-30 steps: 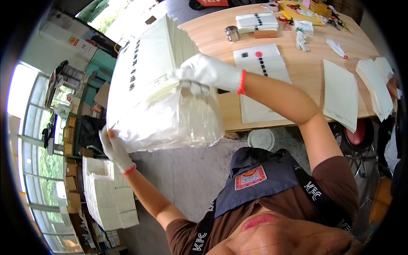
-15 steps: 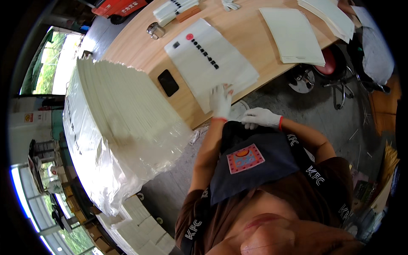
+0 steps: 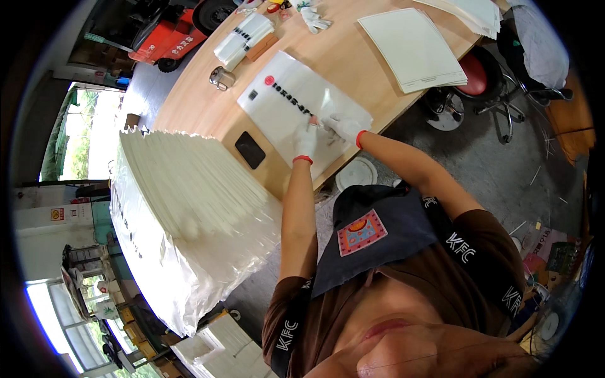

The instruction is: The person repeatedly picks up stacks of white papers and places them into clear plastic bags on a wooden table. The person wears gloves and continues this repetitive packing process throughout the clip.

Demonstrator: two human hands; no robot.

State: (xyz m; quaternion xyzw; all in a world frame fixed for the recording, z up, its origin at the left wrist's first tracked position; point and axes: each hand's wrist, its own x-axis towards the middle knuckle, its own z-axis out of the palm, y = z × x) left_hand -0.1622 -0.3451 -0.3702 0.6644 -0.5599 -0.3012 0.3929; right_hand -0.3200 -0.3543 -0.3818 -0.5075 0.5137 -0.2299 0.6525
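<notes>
A flat, milky-clear plastic bag (image 3: 274, 94) with a red round mark and a row of dark print lies on the wooden table, apparently on top of others like it. Both my hands wear white gloves with red cuffs and meet at its near part. My left hand (image 3: 305, 140) has its fingers closed on the film, a bare fingertip showing. Beside it, my right hand (image 3: 345, 128) is closed on the film too, coming in from the right. Exactly how the fingertips grip is too small to make out. Left of the bag rests a black phone (image 3: 250, 150).
A tall stack of cream sheets (image 3: 189, 183) in clear plastic wrap stands at left. On the table (image 3: 189, 104) are a metal jar (image 3: 221, 78), a white bundle (image 3: 242, 39), spare gloves (image 3: 314, 20) and a sheet pile (image 3: 413, 50). A red-seated stool (image 3: 474, 77) stands at right.
My right hand has moved from the apron's top edge up onto the plastic bag. My left hand has shifted slightly left and its fingers have closed. The view has tilted a little.
</notes>
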